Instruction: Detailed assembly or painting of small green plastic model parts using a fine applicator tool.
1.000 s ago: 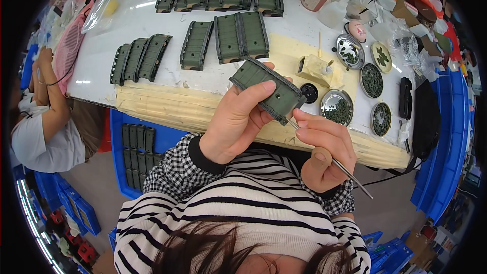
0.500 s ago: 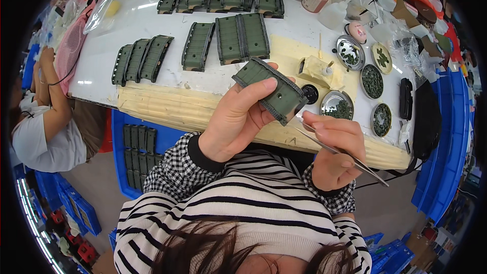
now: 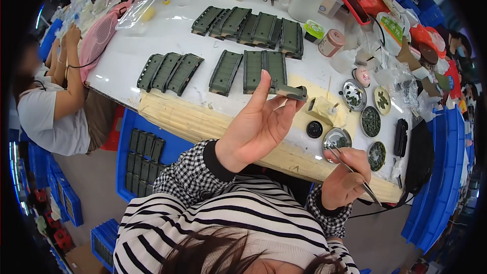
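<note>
Nearest, below the tabletop's edge, the right hand point(image 3: 346, 178) pinches a pair of slim, silver-grey metal tweezers point(image 3: 372, 193) between thumb and fingers, the back end jutting out past the palm. The two tips point away from the body and stand slightly apart over the near side of a round, shiny metal dish point(image 3: 327, 136) of small green bits; whether they touch a bit is too small to tell. A light, steady pinch well up the shank seems best here: squeezing hard would likely flick so small a bit away, and coming in at a low slant should keep the tips in sight.

A little farther left, the left hand point(image 3: 261, 128) is raised above the edge of the tabletop, which is covered in cream-coloured sheeting point(image 3: 203, 124). It holds a curved, dark-green block with a camouflage-patterned edge point(image 3: 290, 92) between upright thumb and fingers, so that the narrow side shows. Gripping by the rim looks sound, as it leaves the broad face free; the wrist should be kept quiet so that the block does not tilt.

Beyond, a small, round black dish point(image 3: 314, 129) lies just beside the metal one, with a cream-wrapped block point(image 3: 324, 111) behind it. Farther off, a pair of matching green blocks point(image 3: 252, 71) lies on the white tabletop point(image 3: 172, 25), close behind the raised piece; lifting clear of them would avoid a knock.
</note>
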A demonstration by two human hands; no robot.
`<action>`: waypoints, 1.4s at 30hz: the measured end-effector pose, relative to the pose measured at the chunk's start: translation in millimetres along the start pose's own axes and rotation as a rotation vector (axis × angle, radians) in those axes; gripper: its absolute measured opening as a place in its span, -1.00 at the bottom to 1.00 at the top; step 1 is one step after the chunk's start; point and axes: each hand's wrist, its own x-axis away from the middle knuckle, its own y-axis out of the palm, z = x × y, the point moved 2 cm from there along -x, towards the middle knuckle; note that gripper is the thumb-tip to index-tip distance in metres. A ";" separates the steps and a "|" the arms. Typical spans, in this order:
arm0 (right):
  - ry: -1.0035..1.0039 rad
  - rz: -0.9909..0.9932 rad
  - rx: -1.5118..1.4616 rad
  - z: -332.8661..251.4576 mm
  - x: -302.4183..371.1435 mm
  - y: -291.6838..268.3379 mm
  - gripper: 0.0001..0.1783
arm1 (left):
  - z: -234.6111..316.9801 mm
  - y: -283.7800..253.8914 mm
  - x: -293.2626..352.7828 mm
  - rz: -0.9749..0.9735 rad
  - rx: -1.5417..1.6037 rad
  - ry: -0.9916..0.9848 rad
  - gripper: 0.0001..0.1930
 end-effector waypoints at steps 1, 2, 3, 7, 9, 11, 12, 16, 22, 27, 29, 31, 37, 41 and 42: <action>-0.015 -0.022 -0.010 1.1 -0.2 -0.5 -0.45 | -0.8 -0.3 -0.9 0.015 0.000 0.002 -0.40; -0.020 -0.039 -0.004 0.6 0.0 -1.5 -0.47 | -2.7 -1.3 -2.2 0.033 0.003 -0.003 -0.40; -0.024 -0.055 0.001 0.2 -0.2 -2.3 -0.48 | -4.1 -1.8 -3.3 0.039 0.002 0.004 -0.39; -0.074 -0.113 0.019 -1.0 -3.3 -5.1 -0.57 | -8.2 -2.5 -4.3 0.074 -0.008 0.033 -0.38; -0.100 -0.140 0.038 -2.8 -5.7 -4.7 -0.60 | -9.6 -2.8 -3.3 0.107 -0.002 0.041 -0.37; -0.131 -0.162 0.049 -3.7 -8.2 -4.8 -0.64 | -11.0 -2.2 -2.4 0.153 0.015 0.042 -0.37; -0.161 -0.183 0.107 -5.5 -11.0 -4.2 -0.64 | -11.8 -1.2 -1.8 0.156 0.009 0.042 -0.38; -0.263 -0.272 0.263 -16.6 -26.6 -0.8 -0.60 | -17.0 0.0 1.4 0.143 -0.032 0.017 -0.41; -0.335 -0.453 0.389 -31.1 -42.9 2.8 -0.55 | -26.9 4.7 13.3 0.176 -0.235 0.107 -0.48; -0.440 -0.531 0.458 -30.5 -45.3 0.1 -0.59 | -27.0 3.4 17.9 0.126 -0.357 0.166 -0.55; -0.450 -0.541 0.465 -32.4 -45.8 0.5 -0.60 | -26.9 2.5 18.5 0.115 -0.364 0.171 -0.54; -0.433 -0.529 0.462 -34.8 -45.3 2.8 -0.62 | -26.4 1.1 18.8 0.106 -0.369 0.167 -0.53; -0.448 -0.528 0.474 -32.9 -45.2 4.9 -0.61 | -25.0 -0.1 20.4 0.087 -0.396 0.175 -0.50; -0.444 -0.554 0.494 -34.6 -47.0 6.2 -0.59 | -26.3 3.9 20.5 0.093 -0.424 0.195 -0.47; -0.436 -0.558 0.502 -36.5 -47.1 6.6 -0.59 | -26.3 4.0 20.5 0.094 -0.436 0.206 -0.46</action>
